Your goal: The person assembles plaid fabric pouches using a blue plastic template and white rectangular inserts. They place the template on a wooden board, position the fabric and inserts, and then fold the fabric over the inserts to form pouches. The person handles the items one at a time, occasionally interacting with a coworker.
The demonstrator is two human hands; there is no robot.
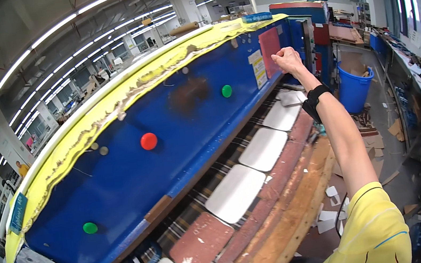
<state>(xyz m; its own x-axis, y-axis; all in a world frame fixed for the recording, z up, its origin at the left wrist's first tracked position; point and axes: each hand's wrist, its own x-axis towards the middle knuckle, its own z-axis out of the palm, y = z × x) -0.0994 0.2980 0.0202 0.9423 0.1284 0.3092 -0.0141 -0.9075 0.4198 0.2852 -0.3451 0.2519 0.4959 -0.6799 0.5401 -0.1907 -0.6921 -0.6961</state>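
My right hand (289, 60) is raised at the far end of the long blue machine front (176, 115). Its fingers are curled closed beside the right edge of a pink rectangular panel (270, 47); whatever they may hold is hidden. A black band (316, 101) circles the wrist, and the sleeve is yellow. My left hand is out of view. Below the machine front, white rounded rectangular pads (236, 192) lie in a row on plaid cloth (169, 218), with one reddish-brown pad (200, 242) among them. A red button (148, 141) and green buttons (227, 91) stick out from the blue front.
Ragged yellow fabric (144, 79) covers the machine's top edge. A worn wooden ledge (282, 218) runs along the near side. At the right stand a blue bin (355, 87) holding cardboard and a cluttered shelf (411, 68). Scraps (332, 195) litter the floor.
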